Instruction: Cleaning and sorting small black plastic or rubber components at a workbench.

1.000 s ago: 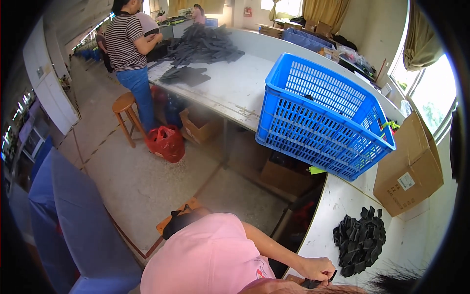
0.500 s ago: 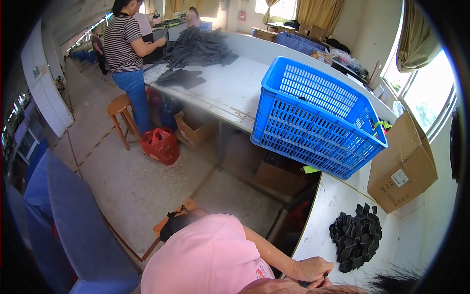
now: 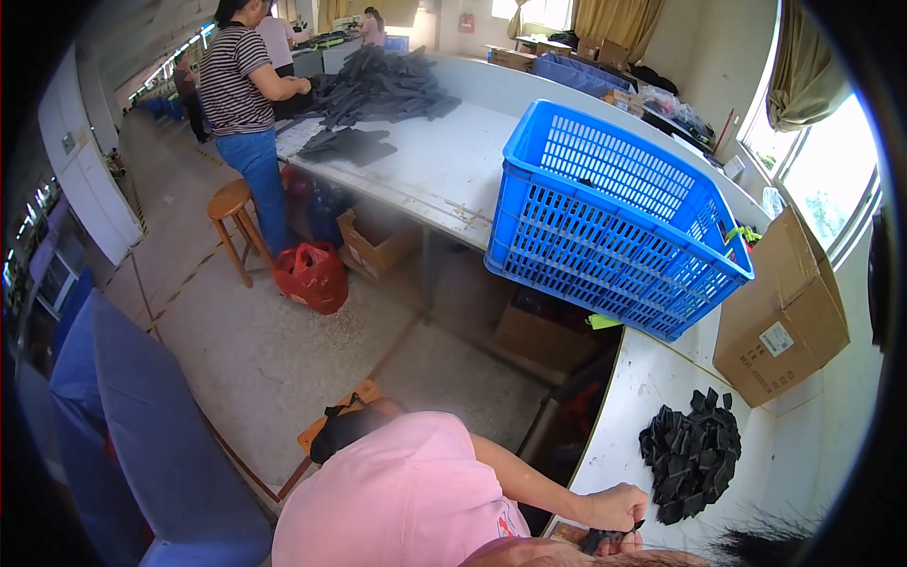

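Near the bottom edge, my left hand (image 3: 612, 507) is closed, its fingertips pinching the edge of a small black fabric piece (image 3: 595, 541) above the white table. Just below it, only some fingers of my right hand (image 3: 627, 542) show, closed against the same piece; the rest is cut off by my head. A heap of small black fabric pieces (image 3: 692, 458) lies on the table to the right of my hands.
A large blue plastic crate (image 3: 614, 227) stands on the table (image 3: 614, 416) beyond the heap, beside a brown cardboard box (image 3: 789, 326). Far left, a co-worker in a striped shirt (image 3: 238, 76) handles a pile of dark strips (image 3: 387, 90). A red bag (image 3: 312, 279) and wooden stool (image 3: 227, 203) are on the floor.
My left hand has turned and shifted slightly right, and more of the black piece shows between my hands. The co-worker's hand has drawn back a little. The view has shifted slightly.
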`<state>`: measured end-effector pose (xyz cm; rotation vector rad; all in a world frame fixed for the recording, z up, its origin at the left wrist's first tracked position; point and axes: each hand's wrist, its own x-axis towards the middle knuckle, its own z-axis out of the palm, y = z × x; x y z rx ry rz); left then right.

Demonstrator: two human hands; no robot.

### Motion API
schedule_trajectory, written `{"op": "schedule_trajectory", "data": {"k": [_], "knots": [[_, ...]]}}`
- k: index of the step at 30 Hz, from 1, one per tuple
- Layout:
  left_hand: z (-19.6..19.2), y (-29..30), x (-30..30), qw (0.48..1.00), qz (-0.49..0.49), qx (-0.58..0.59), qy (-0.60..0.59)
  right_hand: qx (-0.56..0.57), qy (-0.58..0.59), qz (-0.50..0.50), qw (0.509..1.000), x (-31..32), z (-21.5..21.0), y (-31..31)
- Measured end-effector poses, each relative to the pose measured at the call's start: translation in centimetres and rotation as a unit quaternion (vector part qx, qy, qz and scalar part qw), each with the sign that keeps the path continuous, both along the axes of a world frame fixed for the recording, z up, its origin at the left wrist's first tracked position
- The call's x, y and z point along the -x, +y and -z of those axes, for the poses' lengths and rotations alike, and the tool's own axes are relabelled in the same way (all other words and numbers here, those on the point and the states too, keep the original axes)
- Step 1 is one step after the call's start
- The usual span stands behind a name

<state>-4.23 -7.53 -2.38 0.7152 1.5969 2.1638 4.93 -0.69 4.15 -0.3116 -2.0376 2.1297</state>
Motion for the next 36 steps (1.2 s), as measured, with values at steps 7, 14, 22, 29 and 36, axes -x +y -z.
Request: {"op": "schedule_trajectory", "data": {"k": [7,14,22,29,36], "knots": [[0.3,0.5,-0.1,0.991,-0.104,-0.008,0.087,0.465,-0.096,-0.008,0.880,1.7,9.4,6.6],[-1.0,-1.3,0.0,0.849,0.292,-0.170,-0.406,0.295,-0.139,0.042,0.944,0.6,5.0,4.1],[0.5,-0.3,-1.0,0.987,0.145,-0.039,-0.056,0.184,-0.080,0.043,0.979,-0.6,6.9,5.7],[1.5,0.0,0.4,0.960,0.189,-0.071,-0.194,0.181,-0.072,0.016,0.981,-0.5,7.2,5.9],[3.3,-1.3,2.6,0.922,0.236,-0.018,-0.305,0.233,-0.160,0.047,0.958,1.0,5.8,3.3]]}}
